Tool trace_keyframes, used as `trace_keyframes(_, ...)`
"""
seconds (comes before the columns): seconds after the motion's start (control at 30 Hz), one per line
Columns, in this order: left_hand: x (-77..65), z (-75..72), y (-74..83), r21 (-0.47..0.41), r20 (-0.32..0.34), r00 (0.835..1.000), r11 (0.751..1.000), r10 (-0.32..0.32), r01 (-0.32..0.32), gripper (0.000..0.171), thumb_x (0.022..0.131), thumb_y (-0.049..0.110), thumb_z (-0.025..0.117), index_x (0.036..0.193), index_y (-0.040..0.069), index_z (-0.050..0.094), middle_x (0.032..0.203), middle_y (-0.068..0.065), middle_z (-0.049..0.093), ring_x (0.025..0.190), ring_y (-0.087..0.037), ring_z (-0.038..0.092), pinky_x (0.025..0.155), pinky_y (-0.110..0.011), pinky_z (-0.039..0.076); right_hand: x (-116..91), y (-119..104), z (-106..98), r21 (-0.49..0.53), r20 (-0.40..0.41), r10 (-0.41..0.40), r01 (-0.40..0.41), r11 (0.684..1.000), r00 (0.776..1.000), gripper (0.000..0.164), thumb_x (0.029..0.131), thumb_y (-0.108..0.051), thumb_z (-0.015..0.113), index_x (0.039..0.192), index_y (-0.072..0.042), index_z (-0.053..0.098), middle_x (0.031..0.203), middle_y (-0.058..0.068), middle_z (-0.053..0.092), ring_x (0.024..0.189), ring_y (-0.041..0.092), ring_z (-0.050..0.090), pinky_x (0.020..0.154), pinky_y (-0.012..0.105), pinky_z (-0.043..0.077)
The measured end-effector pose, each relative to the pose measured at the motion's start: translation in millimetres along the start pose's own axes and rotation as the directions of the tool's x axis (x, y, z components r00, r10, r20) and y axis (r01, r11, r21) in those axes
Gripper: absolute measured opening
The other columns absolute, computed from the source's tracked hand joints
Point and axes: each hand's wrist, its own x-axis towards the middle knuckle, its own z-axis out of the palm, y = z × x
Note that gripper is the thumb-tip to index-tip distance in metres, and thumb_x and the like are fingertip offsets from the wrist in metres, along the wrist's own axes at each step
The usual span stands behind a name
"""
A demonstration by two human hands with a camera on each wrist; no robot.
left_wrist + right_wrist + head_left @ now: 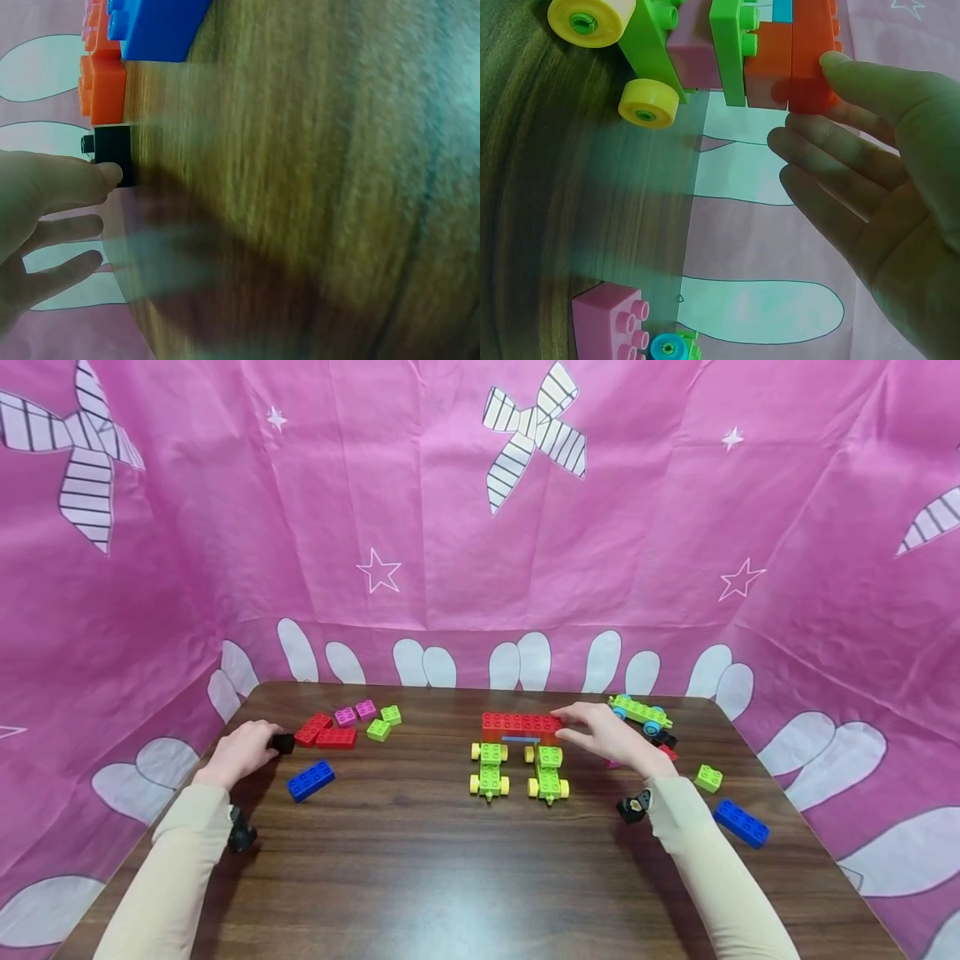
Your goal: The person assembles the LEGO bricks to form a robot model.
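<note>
My left hand pinches a black brick at the table's left side; in the left wrist view the thumb lies on the brick's side. In the middle stands a build: two green wheeled bases with yellow wheels carry stacked bricks, with a long red brick across the top. My right hand holds the right end of that red brick between thumb and index finger, its other fingers loosely extended. Pink and green bricks show under the red ones in the right wrist view.
Near the left hand lie a blue brick, red bricks, pink bricks and green bricks. On the right are a green base with blue wheels, a green brick and a blue brick.
</note>
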Motion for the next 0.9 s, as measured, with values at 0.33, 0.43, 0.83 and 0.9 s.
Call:
trace_keyframes(0.33, -3.9, 1.5, -9.5, -0.102, 0.042, 0.998, 0.993, -0.052, 0.056, 0.031, 0.08, 0.017, 0.069, 0.105, 0.0, 0.064, 0.101, -0.022, 0.066, 0.089, -0.037, 0.062, 0.069, -0.055, 0.05, -2, 1, -1, -0.01, 0.0, -0.002, 0.002, 1.0, 1.0, 0.036, 0.089, -0.029, 0.063, 0.121, -0.013, 0.062, 0.114, 0.002, 0.068, 0.103, 0.017, 0.064, 0.089, 0.039, 0.052)
trace_keyframes(0.43, -5.5, -0.8, -10.0, -0.12, 0.055, 0.995, 0.989, -0.078, 0.084, 0.033, 0.079, 0.019, 0.069, 0.105, 0.0, 0.062, 0.097, -0.022, 0.066, 0.083, -0.033, 0.061, 0.065, -0.053, 0.049, -2, 2, -1, -0.014, -0.003, -0.001, 0.001, 1.0, 1.0, 0.036, 0.089, -0.03, 0.063, 0.122, -0.013, 0.062, 0.115, 0.003, 0.067, 0.104, 0.017, 0.064, 0.089, 0.039, 0.052)
trace_keyframes(0.83, -11.6, -18.1, -3.6, -0.148, -0.02, 0.996, 0.986, -0.087, 0.083, 0.035, 0.08, 0.028, 0.07, 0.104, 0.003, 0.062, 0.093, -0.017, 0.07, 0.086, -0.033, 0.065, 0.067, -0.053, 0.049, -4, 5, 0, -0.013, -0.007, -0.009, 0.008, 1.0, 1.0, 0.036, 0.089, -0.03, 0.063, 0.121, -0.014, 0.062, 0.115, 0.002, 0.067, 0.105, 0.017, 0.064, 0.09, 0.039, 0.052)
trace_keyframes(0.9, -10.9, -21.5, -0.3, -0.155, -0.039, 0.996, 0.986, -0.075, 0.068, 0.035, 0.08, 0.028, 0.071, 0.104, 0.004, 0.062, 0.093, -0.016, 0.071, 0.087, -0.033, 0.065, 0.068, -0.053, 0.049, -4, 5, 1, -0.011, -0.008, -0.008, 0.008, 1.0, 1.0, 0.036, 0.089, -0.031, 0.063, 0.121, -0.014, 0.062, 0.114, 0.002, 0.068, 0.105, 0.017, 0.064, 0.09, 0.039, 0.052)
